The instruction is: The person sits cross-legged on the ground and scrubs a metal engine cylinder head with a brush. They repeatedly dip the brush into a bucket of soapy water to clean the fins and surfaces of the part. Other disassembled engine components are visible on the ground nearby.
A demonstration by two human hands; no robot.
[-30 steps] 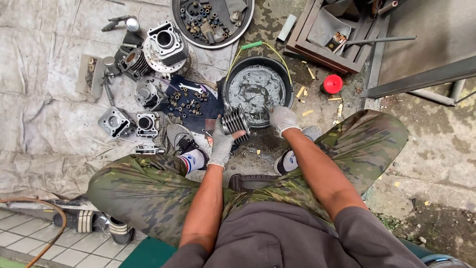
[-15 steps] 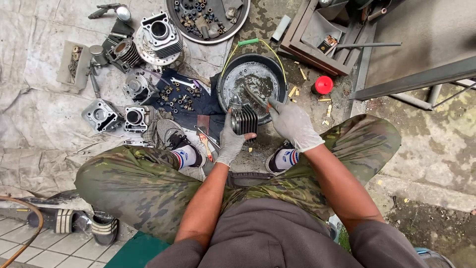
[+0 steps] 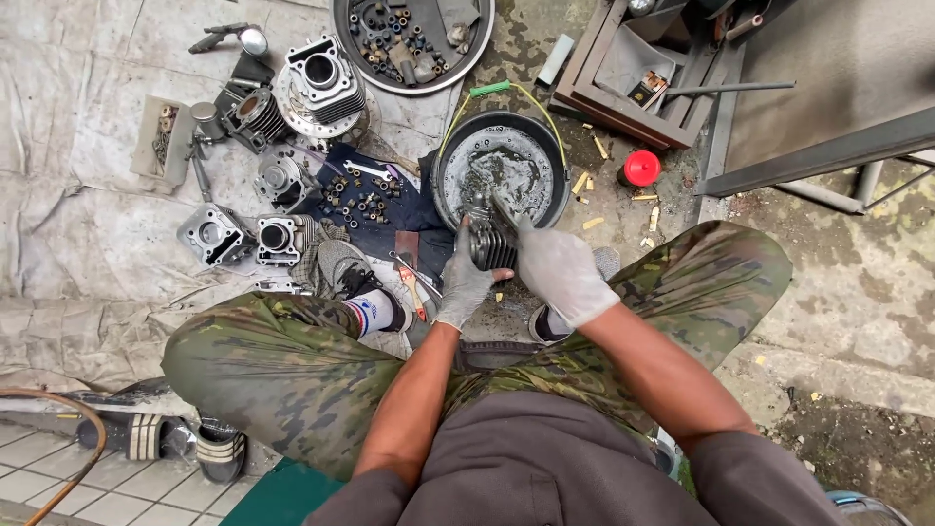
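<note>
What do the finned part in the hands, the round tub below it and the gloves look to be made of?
Finned cylinder: likely cast metal, dark and grimy; thin stacked cooling fins suggest it.
Black tub: probably plastic, matte black wall with a thin wire bail; grey murky liquid inside.
Gloves on left hand and right hand: knitted fabric, pale grey, soiled; soft folds show at the cuffs.

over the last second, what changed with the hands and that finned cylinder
The finned cylinder was lifted a little off the bucket rim toward the body. The left hand stayed gripped on it from below. The right hand slid from the bucket edge onto the cylinder's side. Engine parts on the tarp stayed put.
</note>
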